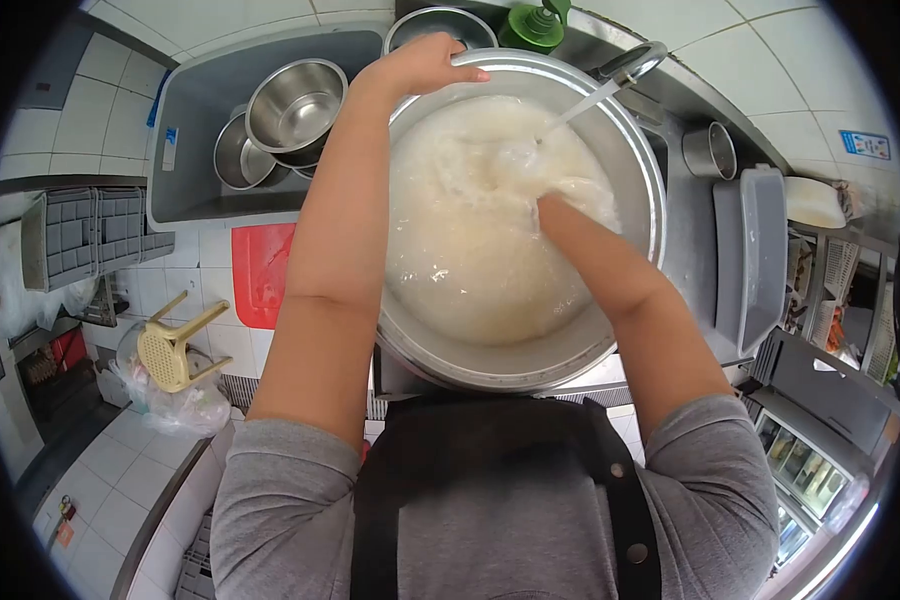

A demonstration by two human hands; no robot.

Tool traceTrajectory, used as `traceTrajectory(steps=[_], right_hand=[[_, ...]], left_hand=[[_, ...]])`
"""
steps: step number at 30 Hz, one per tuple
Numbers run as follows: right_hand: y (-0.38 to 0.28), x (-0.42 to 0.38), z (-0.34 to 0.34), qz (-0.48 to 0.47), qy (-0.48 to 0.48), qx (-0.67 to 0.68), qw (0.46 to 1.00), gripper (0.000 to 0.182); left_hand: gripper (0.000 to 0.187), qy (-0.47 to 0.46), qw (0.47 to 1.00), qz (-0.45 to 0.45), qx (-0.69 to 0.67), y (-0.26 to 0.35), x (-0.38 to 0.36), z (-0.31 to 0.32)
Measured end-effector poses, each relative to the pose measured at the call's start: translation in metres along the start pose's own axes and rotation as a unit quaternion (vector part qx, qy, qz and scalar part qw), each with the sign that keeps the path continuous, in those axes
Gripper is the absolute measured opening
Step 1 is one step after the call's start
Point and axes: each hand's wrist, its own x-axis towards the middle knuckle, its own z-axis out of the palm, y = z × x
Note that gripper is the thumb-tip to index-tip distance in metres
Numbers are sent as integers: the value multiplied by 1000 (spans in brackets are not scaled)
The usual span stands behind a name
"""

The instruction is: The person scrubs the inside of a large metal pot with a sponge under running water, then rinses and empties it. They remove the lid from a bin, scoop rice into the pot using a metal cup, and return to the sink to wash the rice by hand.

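A large round metal pot (652, 190) stands in front of me, filled with cloudy whitish water (470, 270). Water runs into it from a curved metal faucet (642, 62) at the upper right, stirring up bubbles. My left hand (425, 66) is closed over the pot's far left rim, thumb toward the inside. My right hand (550, 210) is sunk in the water right of the middle, close to where the stream lands. Only the wrist and forearm show, so its fingers and anything in them are hidden.
A grey basin (195, 110) at the left holds metal pots (295, 105). Behind the large pot are a metal bowl (440, 22) and a green pump bottle (533, 28). Rightward sit a metal cup (709, 152) and grey trays (755, 260). A yellow stool (170, 350) stands lower left.
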Motion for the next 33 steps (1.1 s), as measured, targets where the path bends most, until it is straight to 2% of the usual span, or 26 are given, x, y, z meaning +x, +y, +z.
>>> traceTrajectory(steps=[2,4,7,10,11,12,15,16,19,20,22,23,25,26,27,28,29,31,33], right_hand=[[-29,25,29,10,43,-18,999,36],[-53,36,44,-18,61,-40,997,37],[-76,12,53,-144,40,-107,983,39],[-82,-44,66,-314,42,-223,922,40],[-86,-65,66,-333,34,-249,909,41],[-87,-82,61,-340,18,-265,902,42],[-107,-113,-9,-269,-190,-251,910,33],[-105,-117,-24,-250,-249,-306,884,32],[-56,-106,-49,-263,-312,-302,862,41],[-38,-102,-55,-264,-315,-302,860,41],[-8,-90,-65,-331,-187,-205,902,46],[-2,-79,-71,-332,-186,-207,901,46],[3,-59,-79,-262,-199,-215,919,65],[9,-49,-77,-265,-198,-215,919,65],[14,-39,-69,-128,-200,-120,964,67],[20,-29,-60,6,-168,-13,986,70],[24,-19,-44,98,-99,22,990,69],[12,3,1,185,40,-20,982,67],[-10,16,26,195,99,-58,974,66]], left_hand=[[60,-11,1000,-12,-5,1,1,-1],[60,-22,999,-23,-11,3,0,-1],[60,-6,1000,-7,-21,0,1,2],[60,1,1000,9,-29,-6,5,4],[59,-3,1000,1,-25,-3,3,2],[59,-7,1000,-7,-22,0,2,1],[58,-20,1000,-24,3,5,-2,-3],[58,-18,999,-26,1,5,-2,-3],[60,-6,1000,-5,-18,-1,0,3],[60,6,1000,10,-23,-7,3,6],[60,22,999,28,-26,-8,5,7],[60,23,999,29,-7,-6,4,6],[59,25,999,28,15,-7,5,5],[59,26,999,37,9,-10,6,8],[59,28,999,45,3,-9,6,7],[59,29,999,42,5,-9,6,7],[60,18,1000,23,7,-3,3,4],[61,8,1000,2,9,1,-1,-1],[59,-17,999,-10,34,3,0,-3]])
